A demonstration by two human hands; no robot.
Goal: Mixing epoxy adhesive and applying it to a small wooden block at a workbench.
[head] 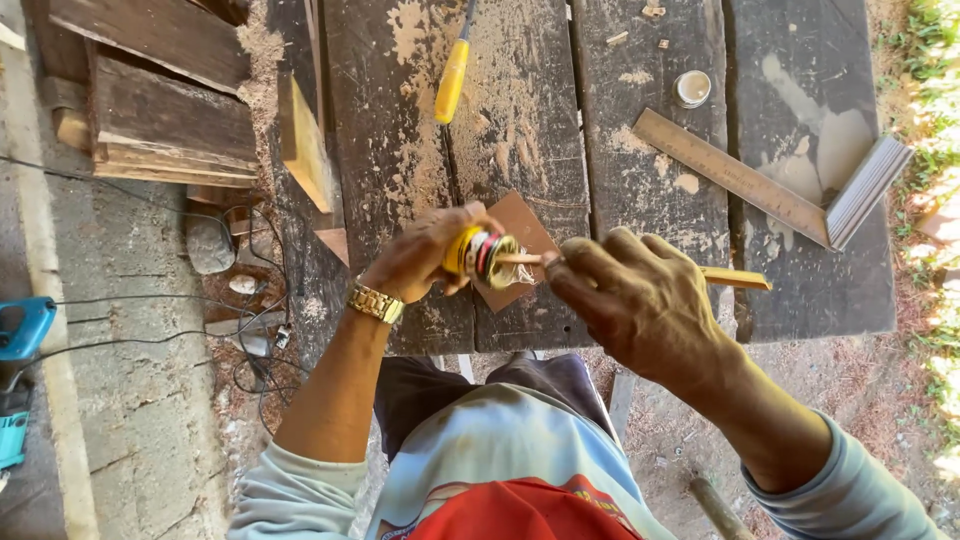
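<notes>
Now the left hand point(425, 255) is gripping a small yellow can point(480, 255) on its side, fingers curled round it, open mouth facing right. The right hand point(640, 300) is closing round a thin wooden stick point(735, 279), pinching it with the tip poking into the can's mouth; the stick's far end is sticking out right, past the knuckles. Both hands are hovering above the near edge of a dusty plank table point(520, 120), over a brown square of sandpaper point(520, 225) lying flat. A gold watch point(375, 302) is sitting on the left wrist. Further back, a yellow-handled tool point(452, 80) is lying in sawdust, a small round lid point(692, 88) is sitting well apart to the right, and a metal try square point(760, 185) is lying near the right edge. Wood offcuts point(170, 120) are stacking up at left, and a blue power tool point(20, 340) with cables is lying on the concrete.
</notes>
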